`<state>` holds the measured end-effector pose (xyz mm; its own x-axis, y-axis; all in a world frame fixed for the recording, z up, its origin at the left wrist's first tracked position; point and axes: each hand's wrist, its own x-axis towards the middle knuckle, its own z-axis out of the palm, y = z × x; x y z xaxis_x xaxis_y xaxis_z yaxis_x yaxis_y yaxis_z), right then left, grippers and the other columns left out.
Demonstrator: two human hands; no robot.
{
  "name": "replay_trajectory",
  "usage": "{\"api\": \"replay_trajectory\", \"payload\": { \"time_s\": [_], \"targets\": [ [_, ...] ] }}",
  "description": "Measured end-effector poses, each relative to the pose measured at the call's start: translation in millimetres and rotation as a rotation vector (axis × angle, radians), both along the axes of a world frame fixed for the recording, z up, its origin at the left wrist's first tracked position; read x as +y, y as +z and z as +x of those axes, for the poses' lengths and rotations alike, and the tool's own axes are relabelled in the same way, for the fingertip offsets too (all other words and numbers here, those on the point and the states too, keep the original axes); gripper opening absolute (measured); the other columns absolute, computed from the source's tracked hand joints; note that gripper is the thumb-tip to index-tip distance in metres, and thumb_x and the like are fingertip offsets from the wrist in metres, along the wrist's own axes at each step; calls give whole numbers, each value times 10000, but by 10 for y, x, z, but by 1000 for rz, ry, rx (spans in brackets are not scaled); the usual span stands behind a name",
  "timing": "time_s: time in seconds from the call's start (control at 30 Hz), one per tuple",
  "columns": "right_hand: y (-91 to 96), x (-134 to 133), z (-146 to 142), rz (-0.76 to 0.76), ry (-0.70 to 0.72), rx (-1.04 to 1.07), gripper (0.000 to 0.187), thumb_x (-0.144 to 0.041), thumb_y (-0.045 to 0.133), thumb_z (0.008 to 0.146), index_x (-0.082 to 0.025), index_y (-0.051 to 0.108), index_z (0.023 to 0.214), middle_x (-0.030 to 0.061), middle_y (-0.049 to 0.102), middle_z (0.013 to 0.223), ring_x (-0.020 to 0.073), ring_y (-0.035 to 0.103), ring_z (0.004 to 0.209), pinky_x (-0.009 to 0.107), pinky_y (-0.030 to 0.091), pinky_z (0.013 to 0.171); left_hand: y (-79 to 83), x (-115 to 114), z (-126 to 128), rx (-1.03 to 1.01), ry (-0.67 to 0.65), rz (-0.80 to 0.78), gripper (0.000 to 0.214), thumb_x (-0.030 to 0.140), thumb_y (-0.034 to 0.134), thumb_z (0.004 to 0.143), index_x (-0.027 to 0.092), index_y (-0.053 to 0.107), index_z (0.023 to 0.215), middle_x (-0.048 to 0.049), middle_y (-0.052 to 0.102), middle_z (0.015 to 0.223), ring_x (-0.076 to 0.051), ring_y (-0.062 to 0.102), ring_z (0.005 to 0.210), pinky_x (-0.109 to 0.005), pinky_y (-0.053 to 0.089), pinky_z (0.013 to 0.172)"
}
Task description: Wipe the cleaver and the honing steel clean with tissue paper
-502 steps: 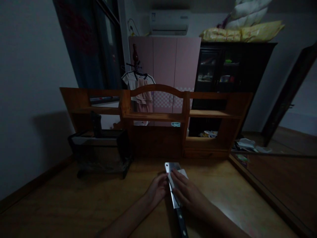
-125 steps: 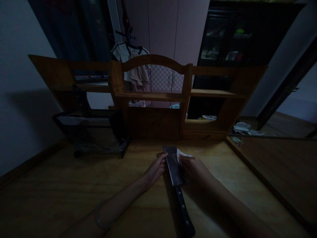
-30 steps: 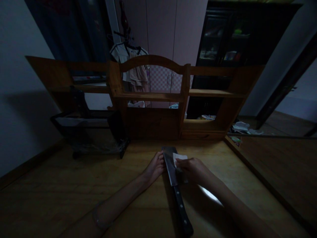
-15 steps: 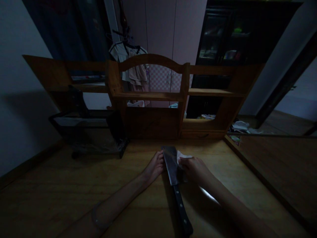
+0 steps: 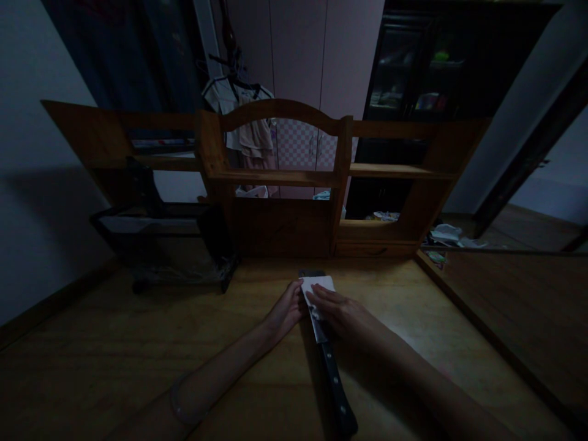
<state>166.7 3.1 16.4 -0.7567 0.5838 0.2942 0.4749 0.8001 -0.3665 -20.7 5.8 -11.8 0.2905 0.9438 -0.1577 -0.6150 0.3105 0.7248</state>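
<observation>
A cleaver [image 5: 320, 334] with a broad metal blade and a black riveted handle lies on the wooden desktop, its handle towards me. My left hand [image 5: 290, 306] holds the blade's left edge near the far end, fingers curled in against it. Across the blade lies a white tissue [image 5: 321, 283], covering most of the metal. My right hand [image 5: 342, 310] presses this tissue down onto the blade, its fingers extended over it. Only the blade's far tip and a strip near the handle show; the right palm's underside is hidden.
A wooden shelf unit [image 5: 280, 178] spans the back of the desktop [image 5: 257, 380]. At the left stands a black-framed holder [image 5: 160, 245], with a dark upright handle-like piece rising from it. A raised wooden edge [image 5: 478, 324] borders the right side.
My right hand has moved left over the blade, its fingers going from bunched to extended. The tissue, earlier crumpled at the right edge, now spreads across the blade. My left hand stays put.
</observation>
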Motion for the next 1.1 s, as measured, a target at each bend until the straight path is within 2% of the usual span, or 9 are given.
{"api": "replay_trajectory", "payload": {
  "time_s": [0.13, 0.27, 0.37, 0.57, 0.67, 0.77, 0.83, 0.93, 1.1],
  "targets": [
    [93, -90, -36, -61, 79, 11, 530, -134, 406, 937, -280, 289, 1433, 37, 302, 1486, 208, 238, 1377, 432, 262, 1122, 130, -40, 23, -44, -18, -55, 355, 347, 476, 885, 66, 652, 1012, -138, 688, 1012, -193, 642, 901, -275, 473, 853],
    [191, -123, -43, -118, 100, 32, 540, -103, 427, 917, -291, 331, 1414, 20, 343, 1467, 208, 270, 1364, 418, 287, 1112, 242, -54, 54, -73, -55, -93, 371, 336, 447, 892, 41, 649, 992, -152, 696, 962, -212, 652, 886, -309, 458, 896],
    [252, -121, -23, -143, 119, 32, 518, -79, 444, 896, -281, 415, 1372, 24, 377, 1446, 203, 339, 1332, 383, 297, 1108, 251, -46, 57, -66, -35, -99, 375, 335, 438, 892, 41, 640, 1006, -156, 694, 964, -221, 651, 898, -320, 459, 896],
    [247, -70, 63, -201, 118, -2, 391, -112, 464, 898, -261, 571, 1243, 36, 442, 1395, 185, 435, 1269, 313, 346, 1064, 170, -37, 9, -40, -12, -67, 323, 346, 466, 881, 90, 656, 935, -110, 702, 864, -180, 652, 772, -277, 497, 759],
    [203, -28, 110, -181, 77, -19, 308, -153, 474, 905, -250, 640, 1146, 51, 539, 1318, 198, 569, 1143, 280, 420, 975, 125, -20, -13, -32, -15, -50, 316, 371, 479, 874, 110, 652, 916, -96, 692, 852, -155, 643, 724, -253, 500, 705],
    [180, 4, 158, -148, 10, -44, 273, -216, 433, 934, -213, 677, 1058, 67, 671, 1133, 190, 671, 915, 255, 479, 811, 105, 4, -17, -20, -27, -68, 337, 389, 477, 873, 103, 641, 944, -103, 685, 865, -154, 642, 715, -254, 504, 696],
    [182, 18, 197, -117, -38, -70, 292, -242, 405, 947, -189, 689, 983, 58, 720, 942, 168, 673, 764, 231, 470, 695, 102, 17, -12, -6, -27, -84, 340, 384, 474, 874, 98, 636, 959, -110, 684, 874, -160, 646, 723, -261, 508, 698],
    [192, 33, 263, -74, -123, -145, 288, -256, 421, 933, -182, 693, 878, 32, 698, 729, 145, 631, 616, 211, 411, 567, 84, 24, 3, 7, -4, -72, 294, 357, 501, 867, 112, 636, 954, -101, 685, 897, -156, 646, 730, -260, 510, 700],
    [144, 65, 304, -35, -209, -207, 195, -224, 494, 872, -194, 680, 822, 44, 693, 701, 168, 629, 594, 231, 400, 539, 44, -6, 35, 66, 6, -7, 205, 277, 609, 807, 118, 651, 930, -106, 695, 896, -180, 651, 788, -300, 499, 779]
  ]
}}
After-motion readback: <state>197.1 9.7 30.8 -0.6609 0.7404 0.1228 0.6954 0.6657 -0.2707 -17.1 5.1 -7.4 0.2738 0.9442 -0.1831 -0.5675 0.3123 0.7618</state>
